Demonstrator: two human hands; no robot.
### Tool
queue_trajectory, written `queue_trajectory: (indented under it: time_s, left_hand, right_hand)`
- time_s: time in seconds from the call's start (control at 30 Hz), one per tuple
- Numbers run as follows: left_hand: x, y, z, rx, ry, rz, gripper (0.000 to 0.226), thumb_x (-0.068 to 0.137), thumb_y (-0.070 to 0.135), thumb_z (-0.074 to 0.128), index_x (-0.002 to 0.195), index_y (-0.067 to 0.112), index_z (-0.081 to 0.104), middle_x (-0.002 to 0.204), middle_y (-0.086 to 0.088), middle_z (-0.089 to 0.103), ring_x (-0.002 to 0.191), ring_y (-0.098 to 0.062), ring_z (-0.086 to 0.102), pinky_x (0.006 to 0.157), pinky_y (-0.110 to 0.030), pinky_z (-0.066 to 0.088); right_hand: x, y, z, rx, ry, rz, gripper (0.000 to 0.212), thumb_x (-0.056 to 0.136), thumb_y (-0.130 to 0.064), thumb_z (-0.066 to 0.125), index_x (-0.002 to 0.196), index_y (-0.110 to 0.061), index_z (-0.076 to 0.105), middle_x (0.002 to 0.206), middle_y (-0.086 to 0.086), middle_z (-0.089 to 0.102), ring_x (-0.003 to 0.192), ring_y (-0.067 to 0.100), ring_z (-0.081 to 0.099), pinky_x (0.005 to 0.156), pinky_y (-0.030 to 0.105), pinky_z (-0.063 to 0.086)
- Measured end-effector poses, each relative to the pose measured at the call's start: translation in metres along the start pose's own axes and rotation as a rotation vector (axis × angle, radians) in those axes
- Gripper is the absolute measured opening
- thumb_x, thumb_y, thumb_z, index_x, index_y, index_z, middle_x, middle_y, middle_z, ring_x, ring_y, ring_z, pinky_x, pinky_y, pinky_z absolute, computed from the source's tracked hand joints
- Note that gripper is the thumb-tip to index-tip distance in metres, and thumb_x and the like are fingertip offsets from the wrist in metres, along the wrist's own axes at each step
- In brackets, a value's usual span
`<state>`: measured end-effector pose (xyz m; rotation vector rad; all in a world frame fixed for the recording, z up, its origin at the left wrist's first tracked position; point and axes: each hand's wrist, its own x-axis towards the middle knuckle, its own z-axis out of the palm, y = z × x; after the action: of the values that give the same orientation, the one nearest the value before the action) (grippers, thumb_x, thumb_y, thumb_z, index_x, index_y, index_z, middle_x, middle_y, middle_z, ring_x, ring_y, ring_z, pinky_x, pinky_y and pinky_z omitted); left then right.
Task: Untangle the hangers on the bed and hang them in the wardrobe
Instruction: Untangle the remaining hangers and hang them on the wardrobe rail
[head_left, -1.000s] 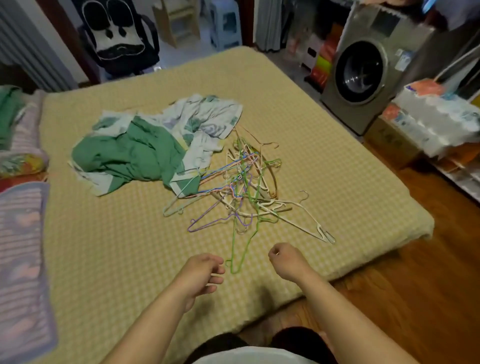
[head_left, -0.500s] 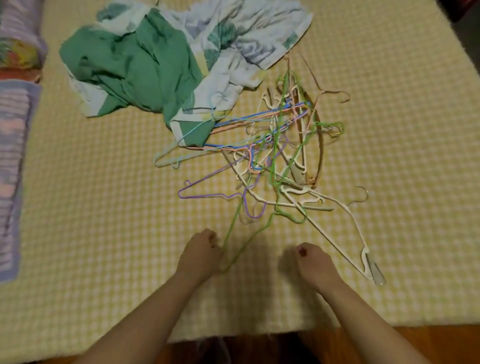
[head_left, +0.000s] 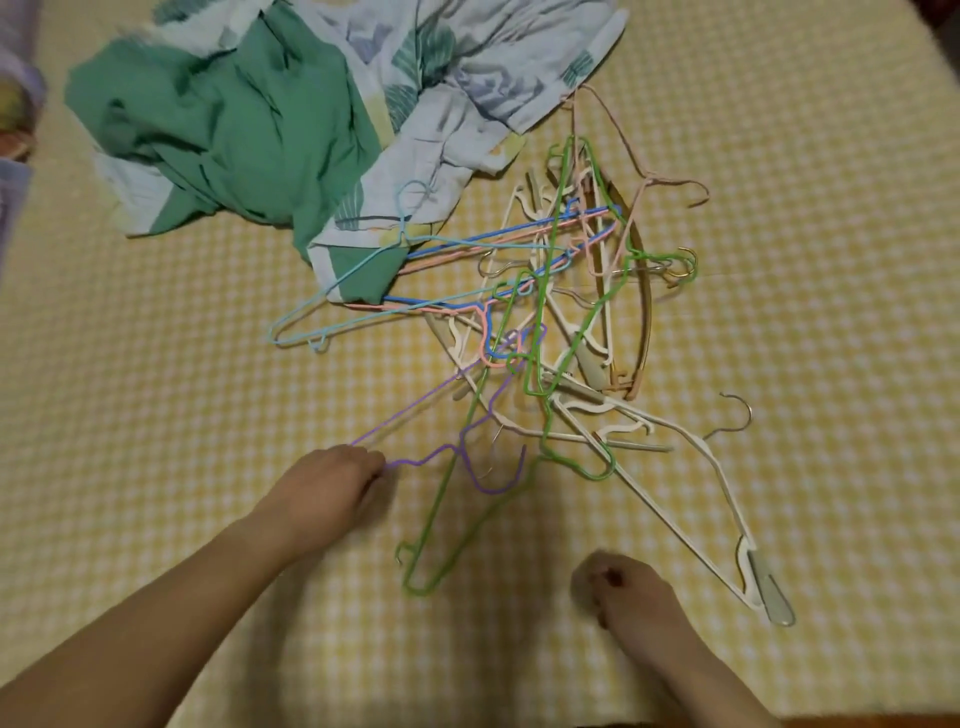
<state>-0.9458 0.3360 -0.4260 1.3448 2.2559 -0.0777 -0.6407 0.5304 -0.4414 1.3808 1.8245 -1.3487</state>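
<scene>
A tangle of several thin hangers in green, blue, pink, white and purple lies on the yellow checked bed. My left hand is closed on the corner of the purple hanger, whose bars run up into the pile. A long green hanger lies flat between my hands. My right hand rests on the bed as a loose fist with nothing in it, left of a white hanger that sticks out toward the bed's near edge.
A crumpled green and leaf-patterned cloth lies behind the pile, and a light blue hanger rests partly on it. Folded bedding shows at the left edge. A strip of wooden floor is at the bottom right.
My view has closed in on the pile. My left hand moved from the green hanger's end to the purple hanger and gripped it. My right hand stayed low on the bed.
</scene>
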Motion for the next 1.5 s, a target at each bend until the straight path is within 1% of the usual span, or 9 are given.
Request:
queue_trajectory:
  time_s: [0.17, 0.33, 0.47, 0.73, 0.8, 0.9, 1.07, 1.27, 1.5]
  left_hand:
    - [-0.068, -0.011, 0.016, -0.299, 0.216, 0.029, 0.023, 0.078, 0.027, 0.049, 0.084, 0.023, 0.071, 0.127, 0.001, 0.054, 0.124, -0.016, 0.043, 0.105, -0.03, 0.033]
    - [-0.101, -0.017, 0.034, -0.78, -0.087, -0.083, 0.032, 0.084, 0.005, 0.055, 0.081, 0.035, 0.067, 0.145, 0.01, 0.035, 0.123, 0.008, 0.047, 0.093, -0.015, 0.046]
    - [-0.12, -0.023, 0.046, -0.543, -0.056, -0.034, 0.03, 0.079, 0.011, 0.055, 0.082, 0.04, 0.062, 0.135, 0.006, 0.043, 0.108, 0.0, 0.056, 0.082, -0.005, 0.037]
    - [-0.17, -0.047, 0.031, -0.088, 0.256, -0.122, 0.037, 0.072, 0.01, 0.047, 0.098, 0.025, 0.068, 0.098, 0.006, 0.061, 0.086, -0.019, 0.06, 0.067, -0.026, 0.048]
    - [-0.185, -0.047, 0.027, -0.227, 0.21, -0.176, 0.041, 0.08, 0.0, 0.055, 0.104, 0.03, 0.067, 0.103, 0.016, 0.06, 0.094, -0.01, 0.058, 0.073, -0.017, 0.042]
    - [-0.205, -0.047, 0.018, -0.476, 0.125, -0.279, 0.038, 0.094, 0.005, 0.054, 0.106, 0.039, 0.064, 0.103, 0.025, 0.064, 0.094, 0.005, 0.057, 0.076, -0.013, 0.04]
    - [-0.217, -0.027, -0.012, -0.863, -0.001, -0.396, 0.032, 0.104, 0.016, 0.043, 0.108, 0.04, 0.065, 0.097, 0.016, 0.069, 0.069, -0.003, 0.058, 0.065, -0.02, 0.046]
    - [-0.231, 0.016, -0.085, -1.32, -0.071, -0.591, 0.023, 0.093, 0.011, 0.057, 0.114, 0.017, 0.062, 0.091, -0.016, 0.075, 0.061, -0.025, 0.058, 0.046, -0.028, 0.038]
    - [-0.25, 0.071, -0.128, -1.736, -0.078, -0.54, 0.032, 0.1, 0.005, 0.045, 0.124, 0.018, 0.062, 0.117, -0.017, 0.071, 0.082, -0.028, 0.07, 0.058, -0.03, 0.05]
  right_hand:
    - [-0.002, -0.006, 0.028, 0.031, -0.019, 0.009, 0.023, 0.083, -0.016, 0.057, 0.071, -0.029, 0.072, 0.061, -0.009, 0.067, 0.063, 0.014, 0.065, 0.064, 0.028, 0.051]
    - [0.001, -0.014, 0.053, 0.072, -0.022, 0.034, 0.023, 0.088, -0.012, 0.055, 0.072, -0.014, 0.072, 0.06, -0.004, 0.067, 0.061, 0.019, 0.063, 0.063, 0.033, 0.051]
    - [-0.004, -0.018, 0.064, 0.106, -0.007, 0.037, 0.024, 0.085, -0.003, 0.05, 0.074, -0.004, 0.071, 0.056, -0.001, 0.065, 0.054, 0.017, 0.059, 0.057, 0.028, 0.045]
    - [-0.011, -0.015, 0.099, 0.202, -0.086, 0.135, 0.026, 0.088, -0.003, 0.054, 0.066, -0.015, 0.061, 0.053, 0.001, 0.053, 0.048, 0.016, 0.046, 0.051, 0.026, 0.038]
    - [-0.012, -0.022, 0.119, 0.34, -0.14, 0.16, 0.006, 0.09, -0.012, 0.064, 0.088, -0.017, 0.061, 0.063, 0.0, 0.057, 0.056, 0.013, 0.05, 0.054, 0.026, 0.042]
    - [-0.014, -0.034, 0.155, 0.505, -0.2, 0.171, 0.03, 0.086, -0.023, 0.072, 0.111, -0.017, 0.057, 0.076, 0.004, 0.061, 0.061, 0.013, 0.052, 0.051, 0.024, 0.041]
    - [-0.045, -0.061, 0.172, 0.913, -0.421, 0.17, 0.007, 0.094, -0.017, 0.051, 0.087, -0.013, 0.052, 0.067, 0.001, 0.048, 0.053, 0.01, 0.044, 0.046, 0.019, 0.042]
    - [-0.142, -0.091, 0.099, 1.056, -0.095, 0.143, 0.014, 0.099, -0.002, 0.043, 0.098, 0.001, 0.056, 0.051, 0.003, 0.042, 0.048, 0.016, 0.044, 0.049, 0.026, 0.04]
    - [-0.231, -0.093, 0.037, 1.139, -0.174, 0.082, 0.024, 0.084, 0.012, 0.05, 0.095, -0.01, 0.052, 0.081, 0.014, 0.056, 0.066, 0.025, 0.064, 0.062, 0.04, 0.058]
